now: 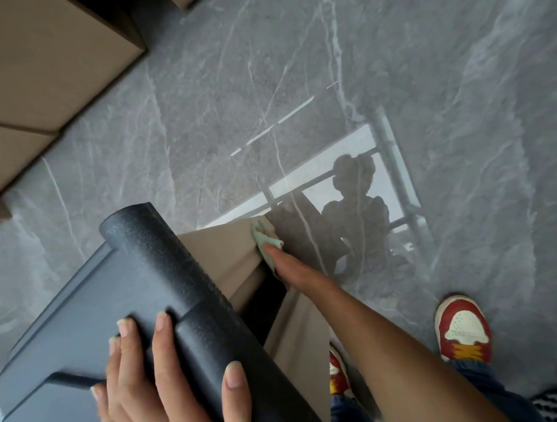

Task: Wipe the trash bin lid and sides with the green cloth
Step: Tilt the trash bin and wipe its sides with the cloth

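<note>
The trash bin has a dark grey lid (82, 305) with a thick black rounded hinge bar, and beige sides (224, 249). My left hand (157, 378) rests on the lid at the lower left, fingers wrapped over the black bar. My right hand (285, 265) reaches down the beige side of the bin and presses the pale green cloth (264, 240) flat against it near the bin's lower corner. Only a fold of the cloth shows beyond my fingers.
Glossy grey marble floor (296, 80) surrounds the bin and reflects a window and a person's silhouette. Beige cabinets (37, 62) stand at the upper left. My red-and-white shoes (462, 330) are at the lower right, close to the bin.
</note>
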